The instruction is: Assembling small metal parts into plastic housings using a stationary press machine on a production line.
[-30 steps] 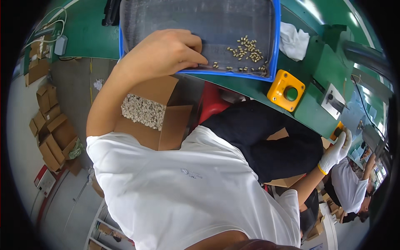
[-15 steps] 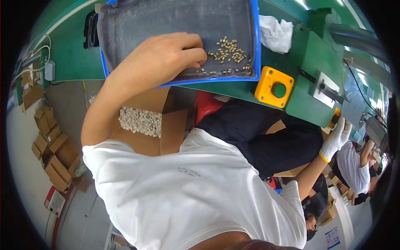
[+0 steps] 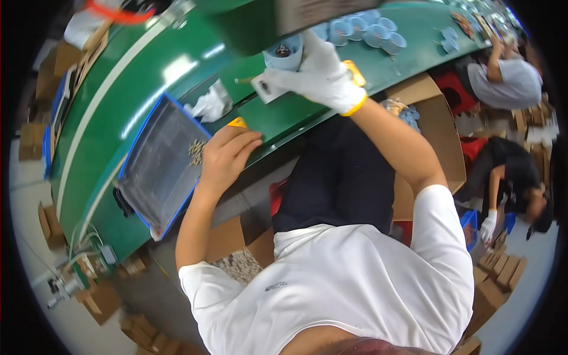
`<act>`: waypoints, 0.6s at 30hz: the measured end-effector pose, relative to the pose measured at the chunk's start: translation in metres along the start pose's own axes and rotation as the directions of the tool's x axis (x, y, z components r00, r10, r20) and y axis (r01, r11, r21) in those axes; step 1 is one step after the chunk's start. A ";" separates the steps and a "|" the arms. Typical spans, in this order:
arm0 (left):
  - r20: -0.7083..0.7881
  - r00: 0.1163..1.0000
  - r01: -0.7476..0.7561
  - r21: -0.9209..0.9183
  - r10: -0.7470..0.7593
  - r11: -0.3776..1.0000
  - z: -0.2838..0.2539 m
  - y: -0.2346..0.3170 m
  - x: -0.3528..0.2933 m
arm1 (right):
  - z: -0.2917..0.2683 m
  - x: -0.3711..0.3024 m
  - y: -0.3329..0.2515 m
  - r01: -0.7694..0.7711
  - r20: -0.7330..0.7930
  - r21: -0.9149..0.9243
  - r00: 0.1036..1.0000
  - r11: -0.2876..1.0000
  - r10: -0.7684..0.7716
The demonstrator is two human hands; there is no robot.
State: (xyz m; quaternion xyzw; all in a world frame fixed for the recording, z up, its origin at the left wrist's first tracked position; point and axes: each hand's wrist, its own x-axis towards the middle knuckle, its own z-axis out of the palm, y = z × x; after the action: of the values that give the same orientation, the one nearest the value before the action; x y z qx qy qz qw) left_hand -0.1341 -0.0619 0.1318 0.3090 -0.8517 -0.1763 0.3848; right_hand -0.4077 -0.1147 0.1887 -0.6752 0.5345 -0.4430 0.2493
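Note:
My bare left hand (image 3: 226, 157) reaches over the front edge of the green bench, its fingers pressed together and bent. It mostly covers a yellow button box (image 3: 237, 122); anything in its fingers is hidden. My right hand (image 3: 325, 80), in a white glove with a yellow cuff, grips a light blue cup-shaped part (image 3: 283, 61) with something dark inside. That cup is under a green machine head (image 3: 245, 26), beside a white plate (image 3: 267, 89). Left of my left hand, small brass-coloured pieces (image 3: 196, 152) lie in a blue-rimmed tray (image 3: 155, 110).
A crumpled white cloth (image 3: 213, 103) lies between tray and machine. Several more light blue cups (image 3: 377, 35) stand farther right along the bench (image 3: 204, 56). Open cardboard boxes (image 3: 435, 133) are below the bench edge. Other people (image 3: 503, 77) sit at the right.
The view has swung right. My left hand has left the tray's brass pieces and is over the yellow button box. My right hand has come up onto the bench, around a blue cup.

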 end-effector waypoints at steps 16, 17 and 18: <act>0.036 0.999 -0.003 0.115 -0.001 0.993 0.035 0.010 0.029 | -0.095 0.195 0.202 -0.157 -0.073 -0.759 0.985 0.632 0.156; 0.042 0.999 -0.009 0.110 0.005 0.994 0.036 0.010 0.030 | -0.092 0.198 0.202 -0.129 -0.039 -0.788 0.986 0.603 0.160; 0.041 0.999 0.005 0.125 -0.010 0.992 0.031 0.010 0.025 | -0.089 0.199 0.190 -0.080 -0.020 -0.758 0.995 0.647 0.099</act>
State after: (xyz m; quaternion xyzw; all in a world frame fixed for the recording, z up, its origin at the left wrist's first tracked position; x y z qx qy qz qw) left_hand -0.1744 -0.0685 0.1308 0.3322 -0.8676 -0.1304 0.3463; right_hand -0.5724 -0.3478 0.1441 -0.6954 0.7003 -0.1587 -0.0276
